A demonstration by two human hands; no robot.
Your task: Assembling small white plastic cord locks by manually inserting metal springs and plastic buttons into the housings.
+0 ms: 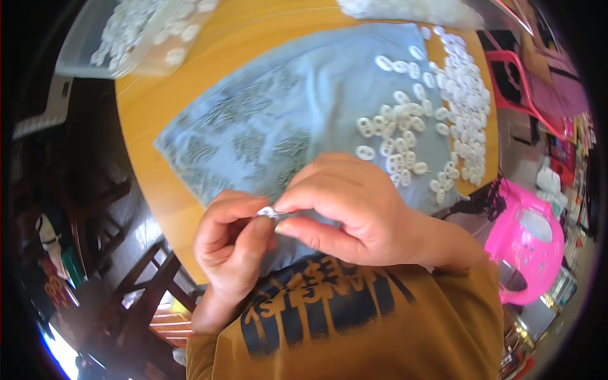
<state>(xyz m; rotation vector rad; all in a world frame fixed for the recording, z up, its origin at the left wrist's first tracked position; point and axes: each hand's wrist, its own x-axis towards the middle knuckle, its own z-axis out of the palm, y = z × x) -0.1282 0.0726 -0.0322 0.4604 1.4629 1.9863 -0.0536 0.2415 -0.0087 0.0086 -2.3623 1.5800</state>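
Observation:
Close to my body, over the near edge of a light blue cloth [342, 69], my hands meet. My left hand [231, 244] pinches a small white plastic piece [266, 211] between thumb and forefinger. The thumb and forefinger of my right hand [354, 206] close in at its right side, on something thin and shiny too small to name. Ahead of my hands, thin dark metal pieces [248, 147] lie on the cloth in several clusters. To the right, white oval pieces with two holes [400, 120] are scattered on the cloth.
A long heap of white pieces [465, 101] covers the right side of the wooden table [142, 120]. A clear tub [82, 54] of them stands far left, a clear bag [411, 9] at the back. Right stand a pink plastic seat [538, 253] and a red chair [516, 88] with another person beside it.

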